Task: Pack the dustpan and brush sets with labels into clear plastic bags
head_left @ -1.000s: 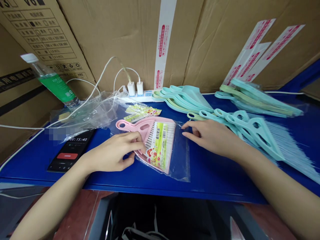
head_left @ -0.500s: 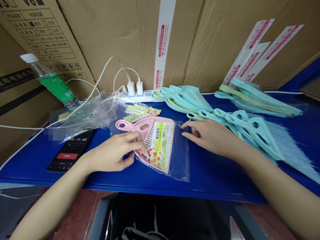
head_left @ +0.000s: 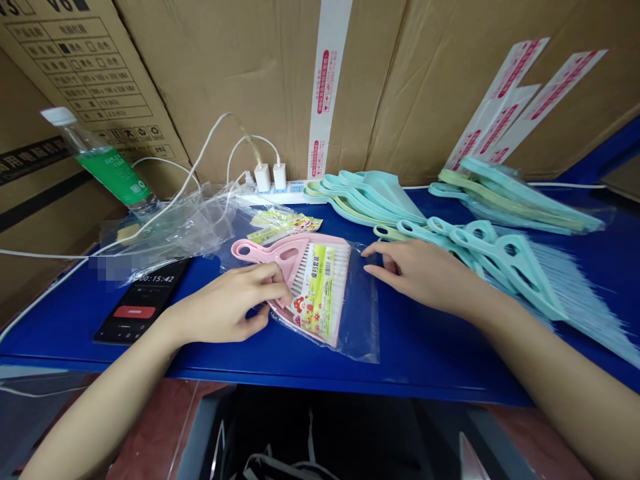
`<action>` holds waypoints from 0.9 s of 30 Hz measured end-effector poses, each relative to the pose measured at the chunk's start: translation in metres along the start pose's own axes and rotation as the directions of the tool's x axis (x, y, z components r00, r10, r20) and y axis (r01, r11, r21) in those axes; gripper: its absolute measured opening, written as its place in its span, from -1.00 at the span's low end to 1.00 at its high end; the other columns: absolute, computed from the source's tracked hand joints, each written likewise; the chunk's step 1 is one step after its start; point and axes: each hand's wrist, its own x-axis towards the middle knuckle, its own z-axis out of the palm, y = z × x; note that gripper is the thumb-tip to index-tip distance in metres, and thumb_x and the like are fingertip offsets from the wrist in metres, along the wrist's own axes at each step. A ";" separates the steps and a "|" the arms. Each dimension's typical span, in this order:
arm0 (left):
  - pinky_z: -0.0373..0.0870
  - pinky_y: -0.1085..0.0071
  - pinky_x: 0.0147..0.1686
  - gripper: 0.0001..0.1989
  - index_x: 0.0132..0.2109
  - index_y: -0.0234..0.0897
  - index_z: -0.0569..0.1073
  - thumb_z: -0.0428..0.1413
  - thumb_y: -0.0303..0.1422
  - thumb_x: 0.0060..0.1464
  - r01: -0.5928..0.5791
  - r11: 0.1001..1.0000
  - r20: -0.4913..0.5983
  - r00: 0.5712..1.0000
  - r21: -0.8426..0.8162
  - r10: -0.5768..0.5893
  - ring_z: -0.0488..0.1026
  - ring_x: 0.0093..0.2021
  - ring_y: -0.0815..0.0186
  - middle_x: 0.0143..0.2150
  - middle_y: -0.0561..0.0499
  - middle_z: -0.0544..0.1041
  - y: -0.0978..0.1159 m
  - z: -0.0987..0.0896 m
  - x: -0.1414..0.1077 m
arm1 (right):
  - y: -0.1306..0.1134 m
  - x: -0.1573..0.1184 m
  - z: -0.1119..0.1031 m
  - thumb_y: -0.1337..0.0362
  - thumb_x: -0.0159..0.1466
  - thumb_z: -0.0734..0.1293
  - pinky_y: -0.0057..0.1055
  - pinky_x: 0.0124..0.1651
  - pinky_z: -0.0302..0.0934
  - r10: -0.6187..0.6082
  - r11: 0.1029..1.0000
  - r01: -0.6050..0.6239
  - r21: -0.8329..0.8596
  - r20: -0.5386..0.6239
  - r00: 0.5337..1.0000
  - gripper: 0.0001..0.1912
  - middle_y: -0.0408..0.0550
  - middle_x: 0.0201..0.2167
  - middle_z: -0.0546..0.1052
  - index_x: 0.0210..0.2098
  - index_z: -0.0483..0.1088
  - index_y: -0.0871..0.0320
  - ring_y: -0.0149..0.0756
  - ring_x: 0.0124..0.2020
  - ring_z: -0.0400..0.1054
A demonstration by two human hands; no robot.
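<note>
- On the blue table [head_left: 425,353], in front of me, lies the pink brush-and-dustpan set [head_left: 305,273], inside a clear bag [head_left: 363,327]; a printed label [head_left: 323,290] shows over its bristles.
- My left hand [head_left: 237,300] rests at the set's left edge, fingers bent over it; I cannot tell whether they pinch the plastic or only press on it.
- My right hand [head_left: 415,270] is open and holds nothing, thumb and forefinger apart, fingertips just beside the bag's right edge; I cannot tell whether they touch it.
- Right of that hand lie teal brushes [head_left: 530,273], overlapping; behind it sit stacked dustpans [head_left: 385,197], teal and green.
- Behind the set lie loose labels [head_left: 285,227]; crumpled plastic [head_left: 187,220] spreads to their left; a phone [head_left: 137,310] lies beyond my left wrist.
</note>
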 end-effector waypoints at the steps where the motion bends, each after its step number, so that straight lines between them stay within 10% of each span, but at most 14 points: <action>1: 0.35 0.44 -0.23 -0.70 -0.13 -0.21 0.44 -0.06 -0.61 0.08 -0.001 1.000 -0.001 1.000 -0.002 0.001 0.43 -0.21 0.34 -0.15 0.02 0.41 0.000 0.000 0.000 | 0.001 0.000 0.001 0.23 0.30 0.21 -0.38 -0.47 0.12 -0.020 1.000 0.020 0.003 -0.018 1.000 -0.69 -0.14 -0.60 0.51 -0.08 0.51 0.13 -0.27 -0.54 0.36; 27: 0.40 0.43 -0.19 -0.69 -0.13 -0.21 0.44 -0.05 -0.62 0.05 0.021 1.000 -0.005 1.000 -0.011 -0.022 0.43 -0.20 0.34 -0.15 0.02 0.42 0.002 0.000 0.000 | 0.002 -0.001 0.002 0.22 0.30 0.20 -0.34 -0.46 0.16 -0.037 0.999 0.037 0.012 -0.039 0.999 -0.67 -0.12 -0.59 0.51 -0.07 0.51 0.14 -0.23 -0.53 0.38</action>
